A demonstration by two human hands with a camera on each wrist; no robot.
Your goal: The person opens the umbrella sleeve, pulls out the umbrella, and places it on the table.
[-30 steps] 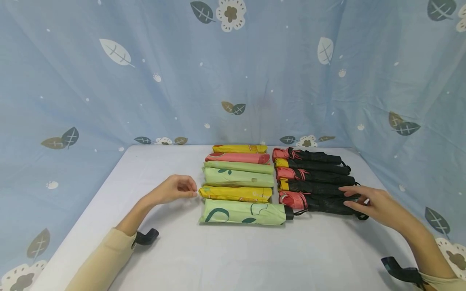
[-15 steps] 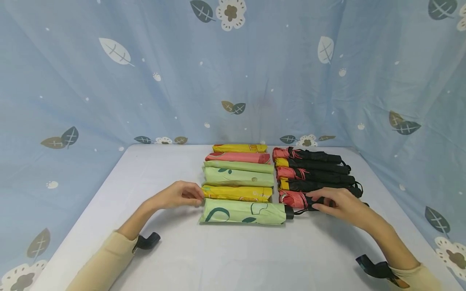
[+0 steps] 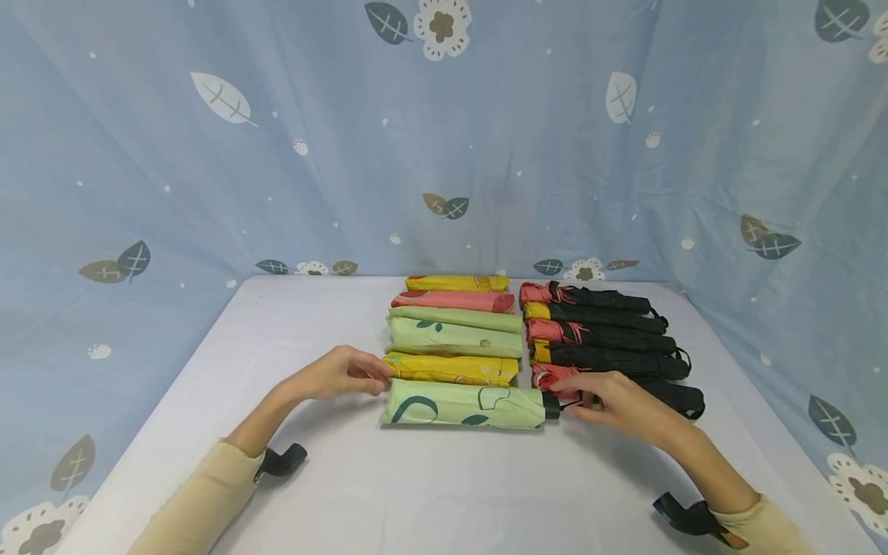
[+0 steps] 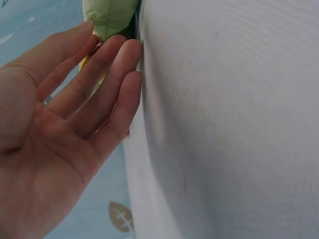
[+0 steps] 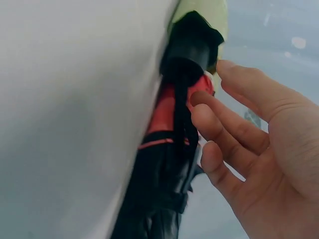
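A folded light green umbrella (image 3: pixel 451 407) with dark leaf and fruit prints lies at the front of the left column. Its black handle (image 5: pixel 185 54) points right, with a strap hanging off it. My left hand (image 3: pixel 340 374) is at its left end, fingers loosely bent; in the left wrist view the thumb and fingertips come right up to the green fabric (image 4: pixel 110 17). Over by the handle, my right hand (image 3: pixel 627 405) hovers with relaxed, slightly spread fingers. It partly hides a red and black umbrella (image 3: pixel 671 395) behind it. A yellow umbrella (image 3: pixel 454 370) lies just behind the green one.
Farther back in the left column lie another pale green umbrella (image 3: pixel 451 339), a pink one (image 3: pixel 451 301) and a yellow one (image 3: pixel 454 284). Several black umbrellas with red or yellow ends, such as the rearmost (image 3: pixel 603 298), form the right column. A blue patterned curtain (image 3: pixel 333 154) borders the white table (image 3: pixel 444 493).
My right hand has moved left from the black umbrella's far end to the green umbrella's handle. My left hand has shifted slightly right, up to the green umbrella's end.
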